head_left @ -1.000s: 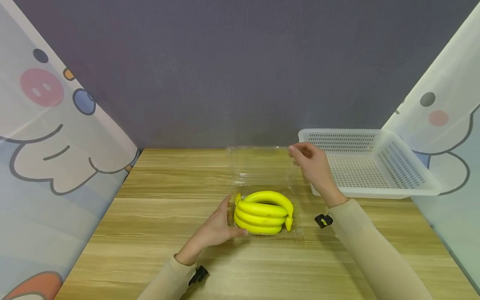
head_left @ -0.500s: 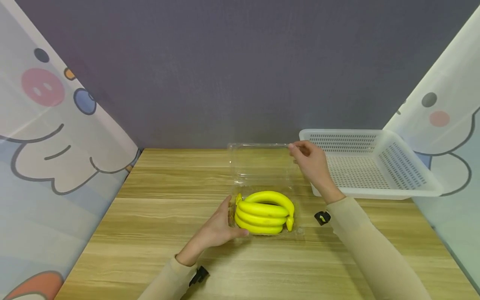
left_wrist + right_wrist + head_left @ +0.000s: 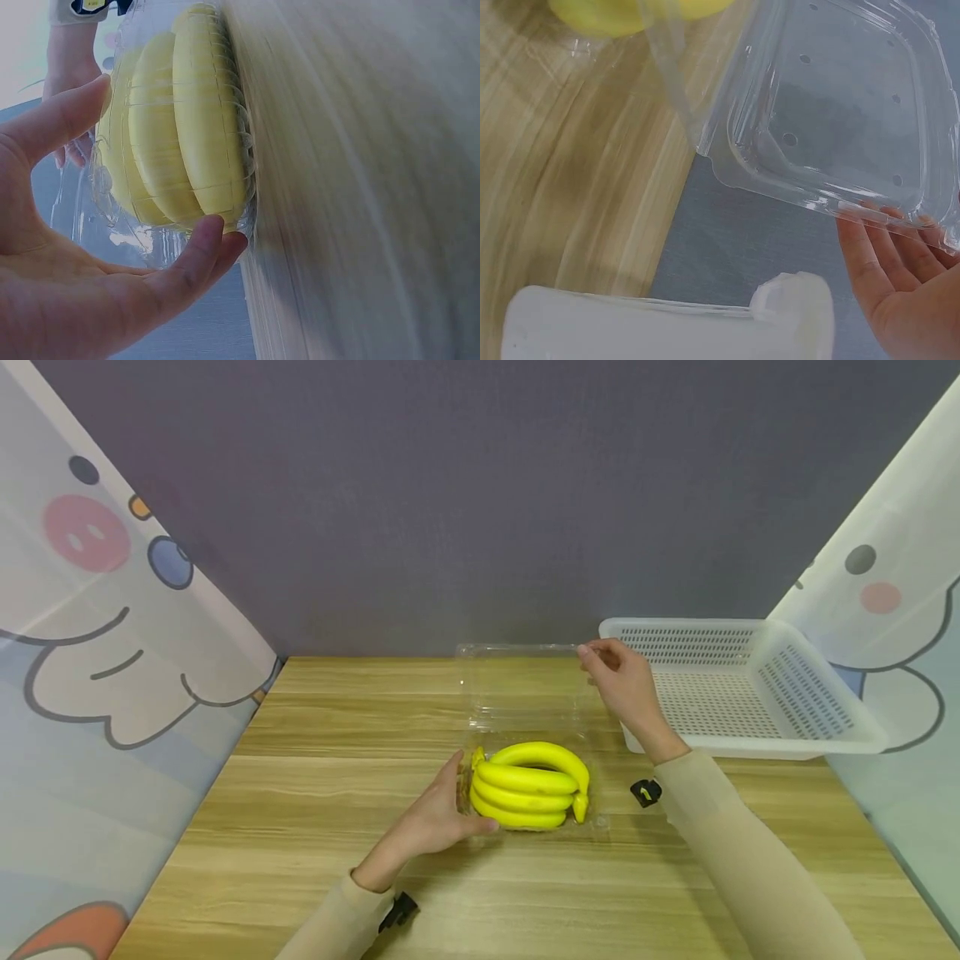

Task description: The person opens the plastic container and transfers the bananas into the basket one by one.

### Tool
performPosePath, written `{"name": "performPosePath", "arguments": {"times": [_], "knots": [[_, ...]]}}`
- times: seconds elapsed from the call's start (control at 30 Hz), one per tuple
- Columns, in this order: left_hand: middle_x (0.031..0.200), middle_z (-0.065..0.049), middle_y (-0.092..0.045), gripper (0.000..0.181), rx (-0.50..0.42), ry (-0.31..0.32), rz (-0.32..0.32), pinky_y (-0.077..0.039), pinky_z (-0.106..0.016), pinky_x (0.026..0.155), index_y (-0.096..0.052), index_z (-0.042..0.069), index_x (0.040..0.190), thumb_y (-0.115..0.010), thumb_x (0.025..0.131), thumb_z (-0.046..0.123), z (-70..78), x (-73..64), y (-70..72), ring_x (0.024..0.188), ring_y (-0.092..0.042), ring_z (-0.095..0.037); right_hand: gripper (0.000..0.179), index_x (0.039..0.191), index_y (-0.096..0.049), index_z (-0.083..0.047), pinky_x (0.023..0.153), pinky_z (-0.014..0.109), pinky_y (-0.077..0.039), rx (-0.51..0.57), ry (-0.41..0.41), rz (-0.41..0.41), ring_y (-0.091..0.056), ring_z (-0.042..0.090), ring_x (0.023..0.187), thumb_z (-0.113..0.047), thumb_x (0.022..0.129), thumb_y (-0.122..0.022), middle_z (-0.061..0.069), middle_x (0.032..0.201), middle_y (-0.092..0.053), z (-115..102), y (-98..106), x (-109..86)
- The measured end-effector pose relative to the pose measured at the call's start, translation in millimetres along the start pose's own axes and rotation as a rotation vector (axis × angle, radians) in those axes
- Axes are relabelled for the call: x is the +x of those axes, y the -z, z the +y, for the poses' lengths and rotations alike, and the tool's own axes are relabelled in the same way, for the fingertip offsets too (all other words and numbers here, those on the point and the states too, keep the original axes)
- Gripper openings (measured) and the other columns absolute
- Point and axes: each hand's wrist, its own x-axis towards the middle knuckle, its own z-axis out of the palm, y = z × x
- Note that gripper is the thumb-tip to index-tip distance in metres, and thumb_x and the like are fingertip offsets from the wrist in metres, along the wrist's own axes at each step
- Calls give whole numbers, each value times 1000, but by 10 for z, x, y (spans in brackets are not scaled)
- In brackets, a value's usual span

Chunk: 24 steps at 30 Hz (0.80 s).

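Observation:
Several yellow bananas (image 3: 523,779) lie in the base of a clear plastic clamshell box (image 3: 598,821) on the table. Hinged at the far side, its lid (image 3: 525,681) stands raised with its cavity in view. My left hand (image 3: 429,817) grips the base at the left side, thumb along the near edge; in the left wrist view its fingertips (image 3: 206,229) press the clear wall beside the bananas (image 3: 161,127). With thumb and fingers, my right hand (image 3: 626,689) pinches the lid's far right corner. Small round holes show in the lid (image 3: 840,97) in the right wrist view.
A white perforated basket (image 3: 750,745) stands at the back right, close behind my right wrist. The wooden table (image 3: 337,718) ends at a grey back wall (image 3: 420,527), with cartoon-printed panels (image 3: 135,635) on both sides.
The lid's far edge has risen slightly, with my right hand still at its corner. My left hand and the bananas have stayed nearly in place.

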Motion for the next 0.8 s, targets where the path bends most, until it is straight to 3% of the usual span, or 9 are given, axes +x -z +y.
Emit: {"name": "performPosePath", "arguments": {"times": [0.27,0.5,0.8], "knots": [[164,-26,-18,125,-17,-8,-5,-28,-66,114,-6,1,162,-89,77,40,-2,-5,4,148,-24,-45,53,138,-55,0,87,43,-58,-15,15,-8,-64,34,111,-40,104,-57,21,128,-64,-11,25,39],[164,-27,-17,124,-3,-8,-7,-27,-66,114,-6,1,162,-88,78,40,1,-14,11,148,-24,-47,57,147,-47,-1,97,56,-50,-91,18,9,-57,41,122,-37,104,-58,23,136,-59,11,94,39],[164,-29,-17,123,-18,-31,-6,-28,-67,113,-6,-1,161,-88,79,38,-3,-10,3,148,-24,-47,48,139,-55,0,90,52,-51,-137,81,1,-59,38,113,-33,104,-58,21,132,-61,7,141,-13]]}}
